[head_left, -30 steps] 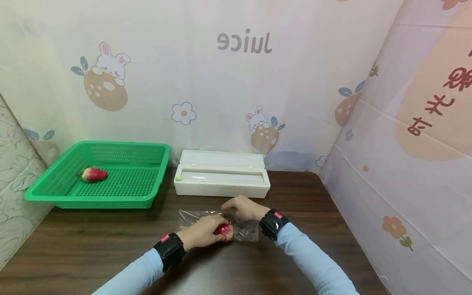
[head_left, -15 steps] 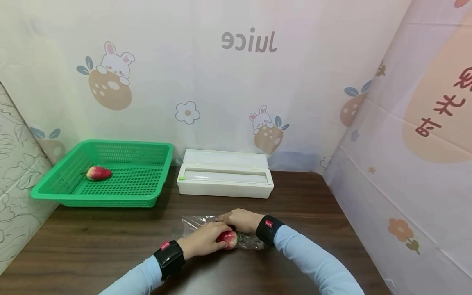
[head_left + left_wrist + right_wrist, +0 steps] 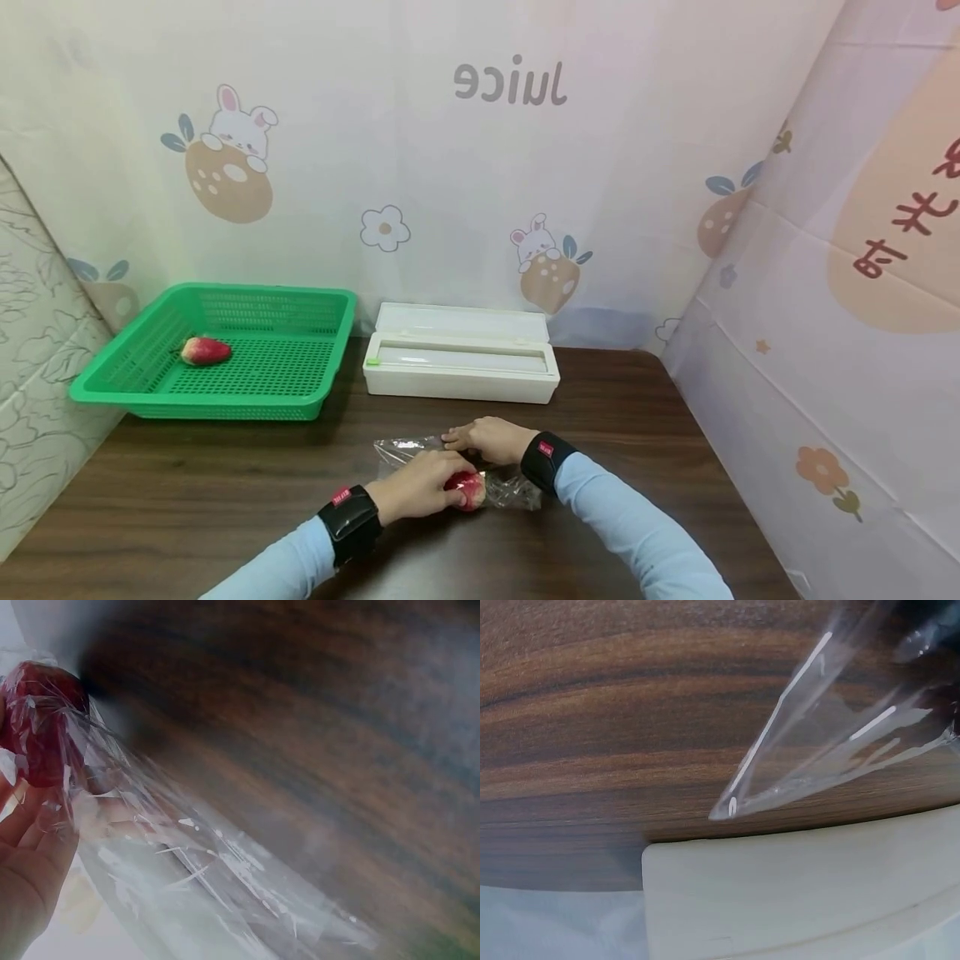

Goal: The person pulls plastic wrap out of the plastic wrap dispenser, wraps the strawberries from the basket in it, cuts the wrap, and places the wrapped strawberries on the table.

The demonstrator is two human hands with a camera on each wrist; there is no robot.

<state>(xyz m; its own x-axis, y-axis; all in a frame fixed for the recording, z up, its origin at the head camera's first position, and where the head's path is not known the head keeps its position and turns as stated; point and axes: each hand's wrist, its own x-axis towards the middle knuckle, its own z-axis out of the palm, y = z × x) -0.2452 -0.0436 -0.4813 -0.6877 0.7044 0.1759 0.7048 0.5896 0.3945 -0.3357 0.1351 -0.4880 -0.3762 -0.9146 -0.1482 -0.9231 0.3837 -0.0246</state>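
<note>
A red radish (image 3: 471, 492) lies on the dark wooden table in crinkled clear plastic wrap (image 3: 513, 492). My left hand (image 3: 420, 486) grips the radish from the left, its fingers over the top and thumb at the near side. In the left wrist view, wrap covers the red radish (image 3: 49, 724) and trails away from it. Just beyond the radish, my right hand (image 3: 491, 440) is at the far part of the wrap, fingers pointing left; its fingertips are too small to read. A loose corner of the wrap (image 3: 780, 765) shows in the right wrist view, where neither hand is seen.
A white plastic-wrap dispenser box (image 3: 461, 383) with its lid raised stands behind the hands, close to the right one. To the far left is a green basket (image 3: 330, 396) holding another red radish (image 3: 206, 351). Printed cloth walls (image 3: 465, 183) border the table's back and sides.
My right hand came down toward the radish at the far side of the wrap, then drew back slightly. My left hand keeps its grip on the radish. The head view shifted a little.
</note>
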